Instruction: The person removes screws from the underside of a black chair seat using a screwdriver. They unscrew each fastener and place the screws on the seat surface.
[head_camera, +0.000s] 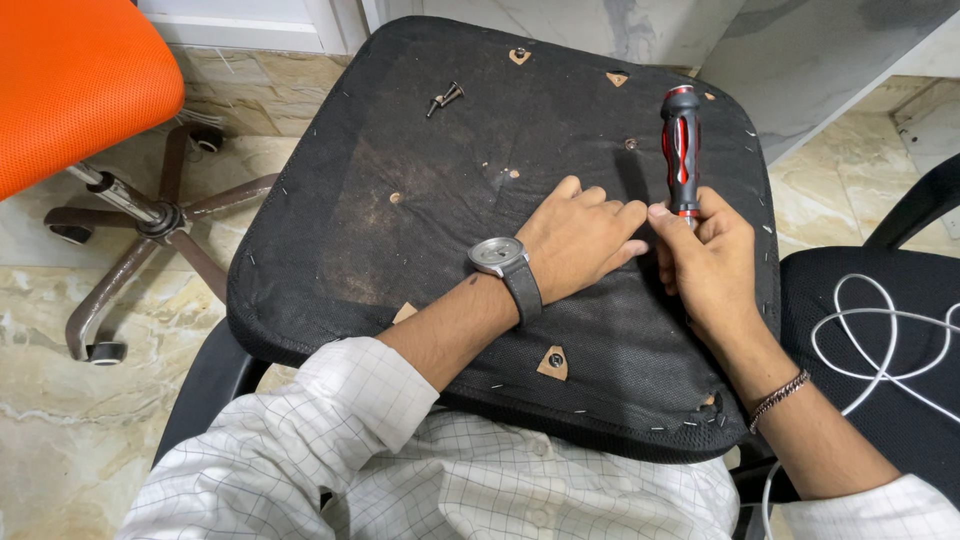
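Checked shirt sleeves (340, 440) sit closest to me, the upturned black seat base (420, 230) resting across the lap. From here I judge the screwdriver (681, 150) should stay upright and pressed firmly down. Right hand (712, 270) curls its fingers (668, 215) closed around the shaft; left hand (580, 240) lies flat beside, holding nothing. Farther off lie loose bolts (445, 98).

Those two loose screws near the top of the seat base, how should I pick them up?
Pinch the screws across their shafts from above, with fingertips. They lie flat and touching on the black seat underside, heads toward the upper right, clear of the left hand.
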